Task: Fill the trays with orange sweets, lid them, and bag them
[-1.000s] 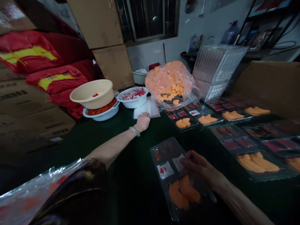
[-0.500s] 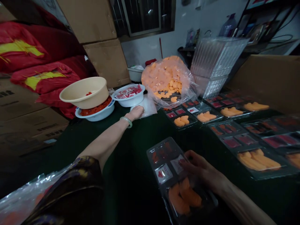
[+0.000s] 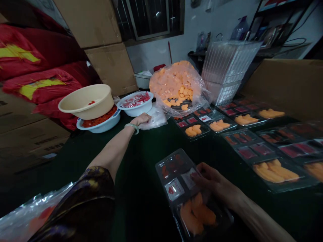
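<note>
My right hand (image 3: 210, 183) grips a clear plastic compartment tray (image 3: 174, 210) by its right side, thumb on top. The tray holds orange shaped pieces (image 3: 198, 215), two small white packets (image 3: 174, 189) with red marks and small red pieces in its far slots. My left hand (image 3: 141, 119), with a pale bangle (image 3: 133, 127) at the wrist, is stretched far forward. Its fingers are curled closed at the near-left edge of some clear plastic bags (image 3: 158, 119) lying flat; the fingertips are partly hidden.
Beyond are a white basin (image 3: 137, 108) of red packets, a cream basin (image 3: 87, 106) on a basin of red pieces, and a big bag (image 3: 176, 80) of orange pieces. Filled trays (image 3: 275, 171) lie at right, near stacked clear trays (image 3: 224, 70). A plastic bag (image 3: 37, 215) lies front left.
The whole view has shifted slightly. My left hand stays at the edge of the plastic bags, and my right hand keeps its hold on the tray.
</note>
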Motion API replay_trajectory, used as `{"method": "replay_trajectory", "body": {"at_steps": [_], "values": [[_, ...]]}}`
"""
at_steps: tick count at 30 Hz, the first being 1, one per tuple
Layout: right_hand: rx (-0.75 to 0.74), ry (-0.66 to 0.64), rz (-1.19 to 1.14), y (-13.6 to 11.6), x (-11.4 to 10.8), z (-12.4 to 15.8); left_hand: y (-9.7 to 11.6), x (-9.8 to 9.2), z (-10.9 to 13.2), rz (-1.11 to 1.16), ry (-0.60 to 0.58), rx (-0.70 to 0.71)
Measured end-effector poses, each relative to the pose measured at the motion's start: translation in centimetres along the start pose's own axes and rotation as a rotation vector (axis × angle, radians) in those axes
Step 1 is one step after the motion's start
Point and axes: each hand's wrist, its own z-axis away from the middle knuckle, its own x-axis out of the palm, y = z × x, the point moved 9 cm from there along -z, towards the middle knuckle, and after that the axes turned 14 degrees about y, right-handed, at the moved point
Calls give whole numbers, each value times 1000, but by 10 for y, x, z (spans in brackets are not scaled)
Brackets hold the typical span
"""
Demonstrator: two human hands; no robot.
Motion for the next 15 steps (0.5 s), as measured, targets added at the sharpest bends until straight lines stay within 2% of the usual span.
{"method": "replay_trajectory", "body": {"at_steps": [4, 10, 15], "values": [[-7, -2, 0, -1, 1, 0, 1, -5, 4, 33, -64, -29], [-10, -15, -10, 0, 1, -2, 5, -6, 3, 113, 141, -12], [-18, -21, 22, -2, 1, -1, -4, 1, 3, 132, 163, -29]]}}
